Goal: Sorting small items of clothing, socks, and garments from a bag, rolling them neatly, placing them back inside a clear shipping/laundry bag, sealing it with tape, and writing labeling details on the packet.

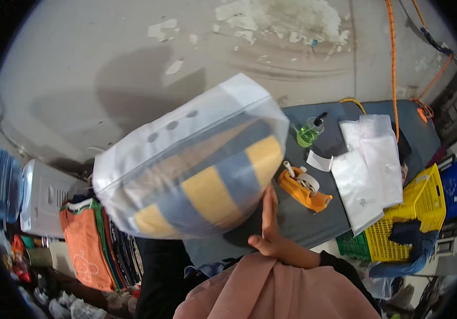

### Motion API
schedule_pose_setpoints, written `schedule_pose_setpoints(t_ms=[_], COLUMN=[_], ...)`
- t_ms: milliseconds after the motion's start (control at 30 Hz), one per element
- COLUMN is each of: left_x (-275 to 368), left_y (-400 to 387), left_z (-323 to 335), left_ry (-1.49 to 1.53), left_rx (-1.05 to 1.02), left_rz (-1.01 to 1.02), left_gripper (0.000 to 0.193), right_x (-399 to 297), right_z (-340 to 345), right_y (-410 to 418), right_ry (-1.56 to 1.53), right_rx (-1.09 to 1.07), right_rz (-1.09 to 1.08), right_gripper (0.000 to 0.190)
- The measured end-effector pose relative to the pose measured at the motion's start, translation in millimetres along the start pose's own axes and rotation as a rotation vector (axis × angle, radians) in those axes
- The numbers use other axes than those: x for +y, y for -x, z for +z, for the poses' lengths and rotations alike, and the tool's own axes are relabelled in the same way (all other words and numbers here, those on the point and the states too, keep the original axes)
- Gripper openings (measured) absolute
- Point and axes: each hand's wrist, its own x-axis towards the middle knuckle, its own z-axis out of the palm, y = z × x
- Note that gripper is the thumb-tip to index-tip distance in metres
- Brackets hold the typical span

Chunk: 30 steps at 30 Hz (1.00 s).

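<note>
A frosted plastic zip bag (145, 155) is raised and tilted in front of me. Inside it is a folded garment (208, 191) with yellow and blue stripes; several dark round spots show along the bag's upper strip. My right hand (270, 233) is at the bag's lower right edge, fingers straight and thumb apart, its fingertips meeting the plastic. A black sleeve (160, 271) reaches up behind the bag on the left, and my left hand is out of view. Under the bag lies a grey table top (312, 227).
On the table are an orange tape dispenser (306, 189), a pump bottle of green liquid (310, 132) and flat plastic bags (360, 187). A yellow basket (396, 235) stands at right, an orange cord (392, 60) hanging above. Folded clothes (89, 247) and a water dispenser (43, 199) are at left.
</note>
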Motion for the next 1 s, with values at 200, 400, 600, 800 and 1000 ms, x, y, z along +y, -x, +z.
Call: schedule_pose_setpoints(t_ms=[200, 400, 600, 800, 1000], left_x=[5.4, 30.5, 84.3, 80.4, 79.7], left_y=[-24.2, -23.9, 14.9, 60.5, 33.1], left_z=[17.2, 32.1, 105.2, 159.6, 196.9], left_ry=[-0.013, 0.017, -0.624, -1.836, -1.714], left_rx=[0.003, 0.051, -0.277, -0.636, -0.432], left_rz=[-0.045, 0.001, 0.822, 0.931, 0.889], left_gripper=[0.087, 0.088, 0.098, 0.052, 0.029], right_x=[57.9, 211.1, 271.0, 31.5, -86.5], right_z=[-96.8, -188.7, -263.3, -139.6, -23.8], right_y=[-41.0, -50.1, -29.5, -100.6, -108.2], right_ry=[0.535, 1.035, 0.024, -0.133, 0.664], right_rx=[-0.006, 0.454, 1.050, 1.117, 0.309], right_rz=[-0.008, 0.735, 0.599, -0.108, -0.892], right_gripper=[0.058, 0.089, 0.012, 0.015, 0.022])
